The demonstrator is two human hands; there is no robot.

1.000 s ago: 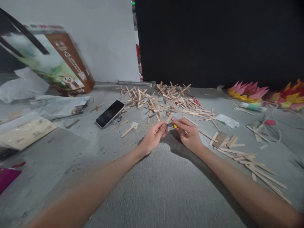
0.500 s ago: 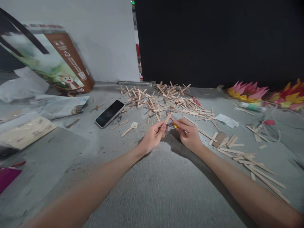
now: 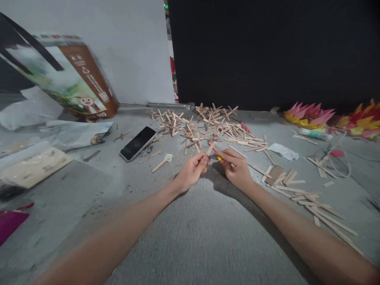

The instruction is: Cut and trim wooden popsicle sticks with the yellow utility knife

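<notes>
My left hand (image 3: pixel 193 168) is closed, pinching crossed wooden craft sticks (image 3: pixel 210 148) between thumb and fingers; one slants up and to the right. Close beside it, my right hand (image 3: pixel 234 165) is closed around a small craft knife (image 3: pixel 219 158) with a yellow part and a grey blade. The blade lies against or very near the sticks by the left fingertips; I cannot tell whether it touches. Just beyond both hands spreads a pile of crossed craft sticks (image 3: pixel 175 122). Loose craft sticks (image 3: pixel 311 198) are scattered beside my right forearm.
A phone (image 3: pixel 138 143) lies left of my hands. Farther left stand a printed carrier bag (image 3: pixel 86 83) and plastic packaging (image 3: pixel 35 164). At right are a crumpled tissue (image 3: pixel 283 151), a glue tube (image 3: pixel 315 133), a white cable (image 3: pixel 346 166) and pink-and-yellow paper flowers (image 3: pixel 310 114). A black panel (image 3: pixel 273 51) rises behind.
Both hands stay in nearly the same place with the same grips. The view has shifted very slightly.
</notes>
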